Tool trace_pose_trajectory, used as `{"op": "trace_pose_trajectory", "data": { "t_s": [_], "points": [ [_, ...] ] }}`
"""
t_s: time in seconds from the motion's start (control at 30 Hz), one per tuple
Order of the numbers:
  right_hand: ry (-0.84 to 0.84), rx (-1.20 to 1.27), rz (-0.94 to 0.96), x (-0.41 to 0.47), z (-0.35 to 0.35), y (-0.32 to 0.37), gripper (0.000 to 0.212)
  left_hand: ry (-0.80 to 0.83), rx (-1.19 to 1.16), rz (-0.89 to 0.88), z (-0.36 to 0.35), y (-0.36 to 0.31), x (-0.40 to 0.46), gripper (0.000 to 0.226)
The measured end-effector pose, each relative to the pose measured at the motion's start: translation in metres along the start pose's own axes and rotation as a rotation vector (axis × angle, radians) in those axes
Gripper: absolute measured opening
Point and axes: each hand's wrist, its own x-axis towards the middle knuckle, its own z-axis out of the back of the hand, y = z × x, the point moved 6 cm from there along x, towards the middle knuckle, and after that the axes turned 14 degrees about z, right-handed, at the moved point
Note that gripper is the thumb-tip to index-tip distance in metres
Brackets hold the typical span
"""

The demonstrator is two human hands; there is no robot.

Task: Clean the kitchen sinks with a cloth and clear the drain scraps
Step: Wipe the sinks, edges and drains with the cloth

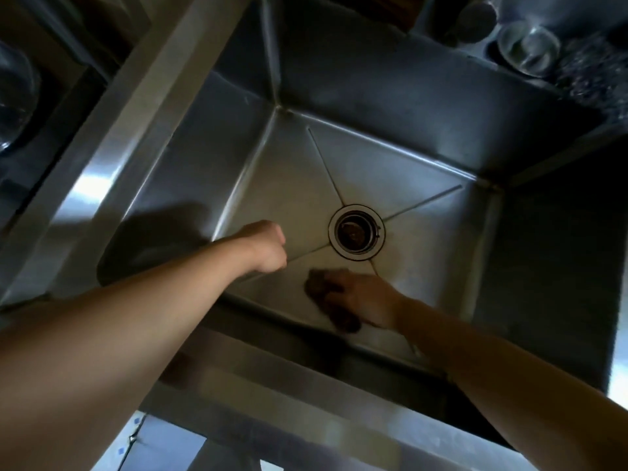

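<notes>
Right grip point(365, 297) presses the brown cloth point(331, 302) onto the sink point(424, 205) floor, cloth's length running toward the near wall; left grip point(268, 246) fisted.

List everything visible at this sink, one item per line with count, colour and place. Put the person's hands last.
sink basin: one, grey steel, fills the middle of the view
drain: one, chrome ring with brown scraps inside, centre of the basin floor
cloth: one, dark brown, on the basin floor near the front wall
divider ledge: one, steel, left of the basin
metal bowl: one, silver, on the counter at top right
left hand: one, fisted, holds nothing visible, above the floor left of the drain
right hand: one, grips the cloth against the basin floor
</notes>
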Motion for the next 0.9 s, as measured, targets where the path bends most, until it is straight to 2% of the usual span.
{"op": "trace_pose_trajectory", "data": {
  "t_s": [0.07,0.2,0.27,0.37,0.5,0.57,0.63,0.7,0.9],
  "points": [
    [0.067,0.032,0.053,-0.005,-0.017,0.007,0.045,0.031,0.008,-0.003,-0.007,-0.005,0.001,0.048],
    [0.045,0.009,0.011,-0.009,-0.020,-0.009,0.046,0.070,0.042,0.002,-0.021,-0.012,0.006,0.046],
    [-0.020,-0.024,-0.076,-0.007,-0.007,-0.028,0.040,0.058,0.058,0.005,-0.023,-0.016,0.009,0.045],
    [-0.046,-0.092,-0.227,-0.004,0.012,-0.056,0.046,0.031,0.076,-0.006,-0.022,-0.022,0.010,0.043],
    [-0.047,-0.187,-0.357,-0.011,0.024,-0.066,0.035,0.032,0.108,-0.033,-0.022,-0.033,-0.001,0.039],
    [-0.061,-0.161,-0.445,-0.029,0.030,-0.065,0.040,0.028,0.119,-0.047,-0.023,-0.038,-0.008,0.035],
    [-0.022,-0.202,-0.440,-0.055,0.031,-0.060,0.051,0.032,0.114,-0.067,-0.026,-0.046,-0.015,0.035],
    [0.020,-0.169,-0.472,-0.081,0.024,-0.052,0.058,0.047,0.110,-0.087,-0.032,-0.054,-0.024,0.040],
    [0.156,0.054,-0.675,-0.136,-0.018,-0.035,0.063,0.133,0.125,-0.137,-0.054,-0.079,-0.046,0.050]
  ]
}}
